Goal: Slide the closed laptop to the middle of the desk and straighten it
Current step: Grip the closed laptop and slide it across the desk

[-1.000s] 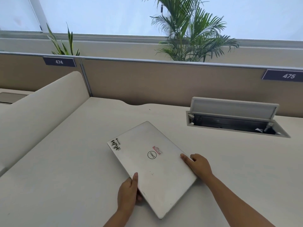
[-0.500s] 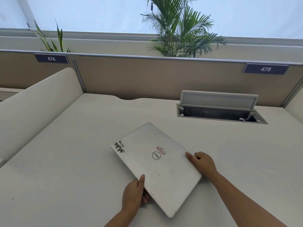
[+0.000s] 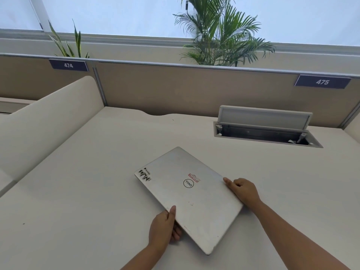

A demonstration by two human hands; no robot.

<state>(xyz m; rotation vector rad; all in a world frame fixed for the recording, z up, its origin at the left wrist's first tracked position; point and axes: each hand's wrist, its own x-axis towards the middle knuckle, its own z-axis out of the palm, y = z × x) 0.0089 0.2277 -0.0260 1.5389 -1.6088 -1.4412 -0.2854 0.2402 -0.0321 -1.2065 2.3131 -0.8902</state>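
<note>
While the closed silver Dell laptop lies flat near the middle of the pale desk, it sits skewed, one corner pointing toward the open cable box. Left hand clasps its near long edge, thumb on the lid, fingers curled beneath; right hand, loosely curled, presses the opposite edge, a two-sided hold that probably serves to turn it square.
</note>
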